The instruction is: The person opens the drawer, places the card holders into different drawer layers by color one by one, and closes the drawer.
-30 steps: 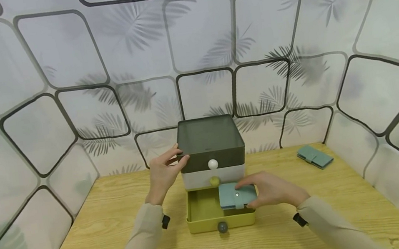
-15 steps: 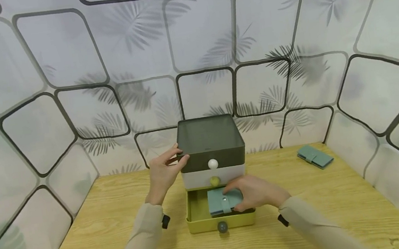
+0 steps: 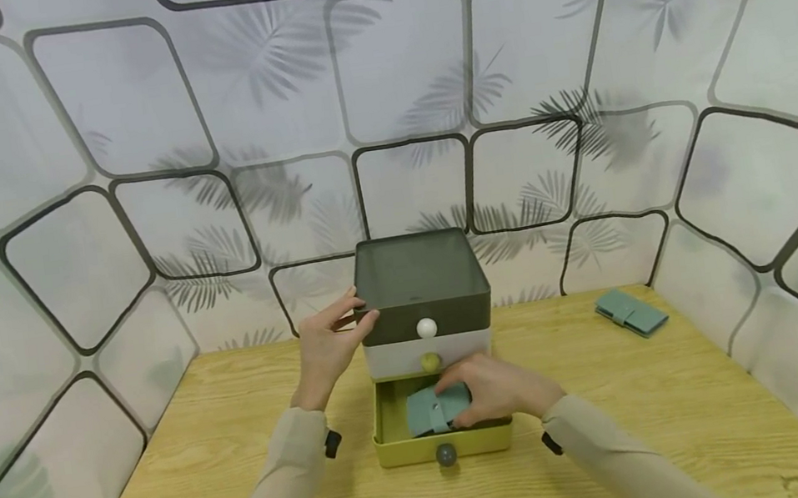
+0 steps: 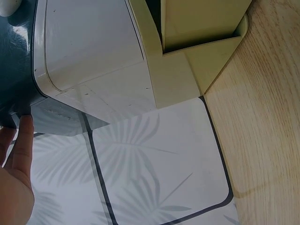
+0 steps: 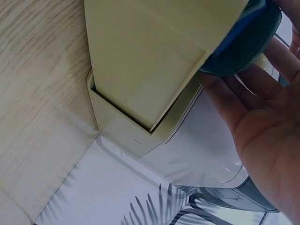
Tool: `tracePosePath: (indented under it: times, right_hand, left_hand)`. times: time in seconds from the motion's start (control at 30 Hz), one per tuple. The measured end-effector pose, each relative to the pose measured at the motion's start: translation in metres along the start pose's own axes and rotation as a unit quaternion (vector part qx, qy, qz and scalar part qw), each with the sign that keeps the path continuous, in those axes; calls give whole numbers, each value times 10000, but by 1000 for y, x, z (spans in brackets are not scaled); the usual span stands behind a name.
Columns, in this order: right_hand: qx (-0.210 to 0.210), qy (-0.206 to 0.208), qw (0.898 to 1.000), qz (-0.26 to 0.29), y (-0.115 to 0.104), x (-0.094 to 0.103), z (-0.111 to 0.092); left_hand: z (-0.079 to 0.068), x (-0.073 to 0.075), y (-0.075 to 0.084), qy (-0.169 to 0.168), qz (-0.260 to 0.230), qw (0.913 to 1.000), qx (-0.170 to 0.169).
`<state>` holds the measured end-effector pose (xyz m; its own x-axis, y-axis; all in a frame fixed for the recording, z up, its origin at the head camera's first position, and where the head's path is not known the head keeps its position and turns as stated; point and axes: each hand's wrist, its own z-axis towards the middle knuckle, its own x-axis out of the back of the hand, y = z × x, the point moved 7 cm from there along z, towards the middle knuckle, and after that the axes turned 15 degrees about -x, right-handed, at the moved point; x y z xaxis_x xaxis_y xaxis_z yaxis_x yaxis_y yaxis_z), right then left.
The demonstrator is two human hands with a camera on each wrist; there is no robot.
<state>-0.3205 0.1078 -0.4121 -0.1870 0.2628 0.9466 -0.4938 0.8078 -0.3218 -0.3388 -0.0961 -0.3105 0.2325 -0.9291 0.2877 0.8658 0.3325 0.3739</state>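
A small teal wallet (image 3: 428, 413) with a snap strap is over the pulled-out olive bottom drawer (image 3: 404, 450), tilted down into it. My right hand (image 3: 496, 387) pinches it by its right side between thumb and fingers. In the right wrist view the wallet (image 5: 246, 47) shows its dark edge above the drawer wall. My left hand (image 3: 329, 346) rests on the left front corner of the dark top tier (image 3: 417, 272) of the stacked drawer box, its fingers fairly straight. The left wrist view shows those fingers (image 4: 24, 145) against the box's side.
A second teal wallet (image 3: 631, 313) lies at the back right of the wooden table (image 3: 247, 471). The white middle drawer (image 3: 391, 359) is closed and has an olive knob (image 3: 431, 362). Patterned wall covering (image 3: 299, 212) surrounds the table at the back and sides.
My right hand has moved left and slightly down with the wallet, bringing it from the drawer's right part toward its middle, now more tilted. My left hand stays at the box corner.
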Motion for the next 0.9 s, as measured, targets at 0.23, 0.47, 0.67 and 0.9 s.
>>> tracePosePath:
  times: [0.23,0.47,0.67,0.9]
  right_hand:
    - [17,34,10000,67,-3,-3,2]
    - [213,9,9991,356,-2,-3,-1]
    - [183,157,9984,515,5,3,-4]
    - [98,694,9968,397,15,11,-10]
  left_hand:
    - [-3,-2,-8,-19,3,9999,104]
    - [-11,-6,-35,15,-69,10000,14]
    - [-12,-6,-36,-75,0,9999,-87]
    - [-12,-6,-37,-89,39,9999,-140]
